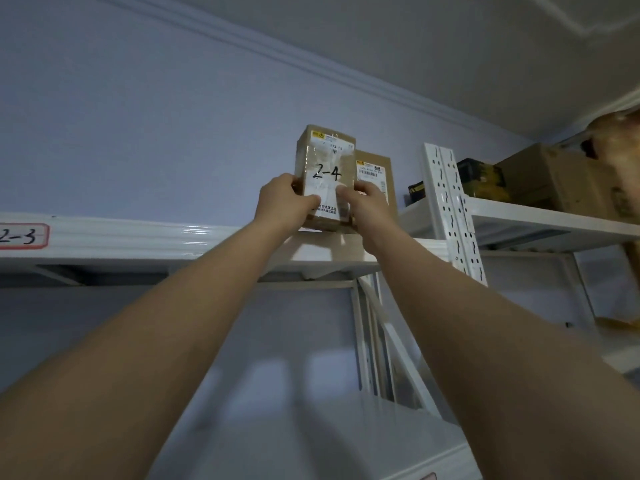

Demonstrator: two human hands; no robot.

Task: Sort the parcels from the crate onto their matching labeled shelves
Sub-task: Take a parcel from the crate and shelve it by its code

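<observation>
Both hands, left hand (284, 199) and right hand (363, 202), keep a curled grip on the upright "2-4" parcel (323, 178) at the top shelf (173, 233) edge; best to slide it fully back, label outward, beside the one parcel behind (375, 174). Two parcels here, one "2-3" label (22, 236).

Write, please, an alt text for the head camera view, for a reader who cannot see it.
Both hands, left hand and right hand, hold a brown parcel marked 2-4 upright on the top shelf of a white rack, beside a second parcel standing to its right. A shelf label 2-3 sits at the far left, and cardboard boxes fill the neighbouring shelf.
</observation>
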